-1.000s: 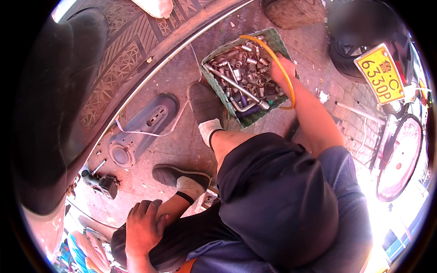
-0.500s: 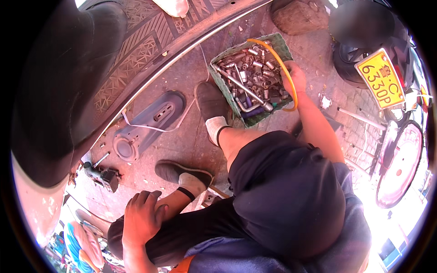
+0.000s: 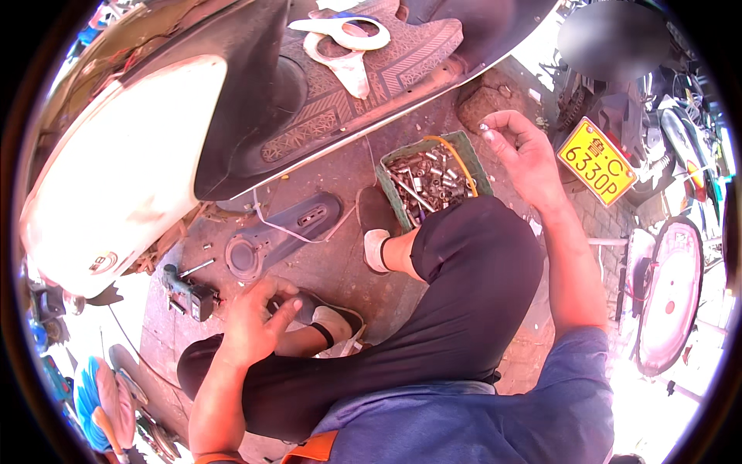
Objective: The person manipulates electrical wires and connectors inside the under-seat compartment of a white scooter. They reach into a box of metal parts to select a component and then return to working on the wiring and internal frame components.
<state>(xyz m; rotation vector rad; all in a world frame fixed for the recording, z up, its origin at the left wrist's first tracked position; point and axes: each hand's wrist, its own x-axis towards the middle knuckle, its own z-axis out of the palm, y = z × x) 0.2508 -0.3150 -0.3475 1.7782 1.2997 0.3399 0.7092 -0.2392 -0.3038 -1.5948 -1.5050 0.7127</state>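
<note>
My right hand [image 3: 531,161] is raised beyond the basket's right side, with thumb and forefinger pinched on a small shiny metal piece [image 3: 485,127], too small to name exactly. Below and to its left, a green basket [image 3: 483,176] on the ground holds many metal sockets [image 3: 437,175], a long-handled wrench and an orange hose-like handle [image 3: 461,164]. My left hand [image 3: 259,319] hovers over my left shin, its fingers loosely curled, the thumb apart and nothing visible in it. Left of that hand, a dark power tool [image 3: 192,295] with a metal rod lies on the ground.
A white scooter [image 3: 131,162] fills the upper left, with white ring-shaped parts [image 3: 352,69] on its footboard. A long grey cover [image 3: 286,232] lies on the paving under a pale strap. To the right are a yellow plate [image 3: 597,161] on a vehicle and a round pinkish disc [image 3: 671,298].
My right hand has come up out of the basket and now pinches a small metal piece. My left hand has shifted slightly up and right. The view has swung, showing more of the scooter.
</note>
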